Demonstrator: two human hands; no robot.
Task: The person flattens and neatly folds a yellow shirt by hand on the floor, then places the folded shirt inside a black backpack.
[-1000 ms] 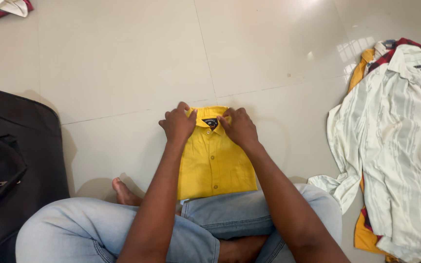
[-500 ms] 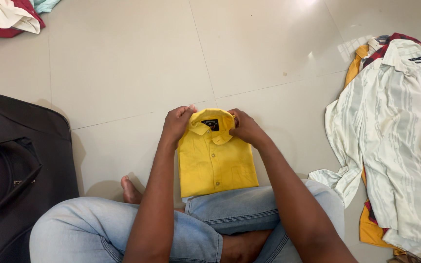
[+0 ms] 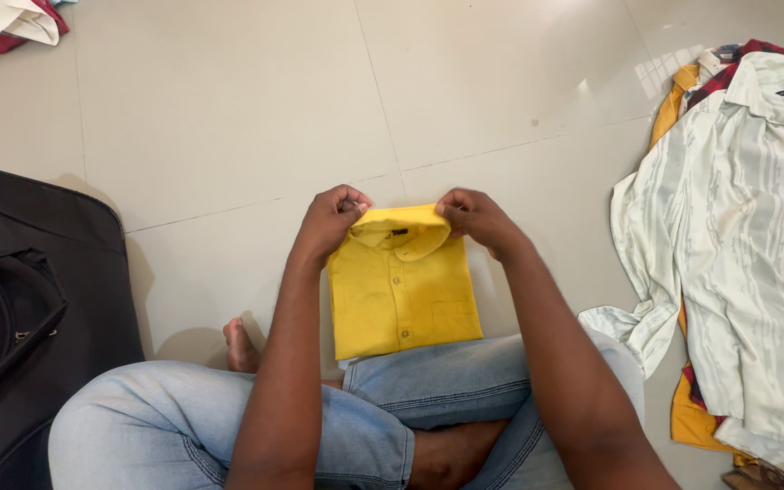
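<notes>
A folded yellow button-up shirt (image 3: 401,290) lies on the pale tiled floor in front of my crossed legs in light blue jeans. My left hand (image 3: 330,220) pinches the shirt's top left corner by the collar. My right hand (image 3: 474,216) pinches the top right corner. Both hands lift the collar edge slightly off the floor. The shirt's lower edge rests against my jeans.
A black bag (image 3: 20,299) lies on the floor at the left. A pile of clothes, with a white striped shirt (image 3: 737,245) on top of orange and plaid garments, sits at the right. More crumpled clothes (image 3: 6,20) lie at the top left corner.
My hands have moved from the middle of the collar outward to the shirt's top corners and have raised the collar edge a little.
</notes>
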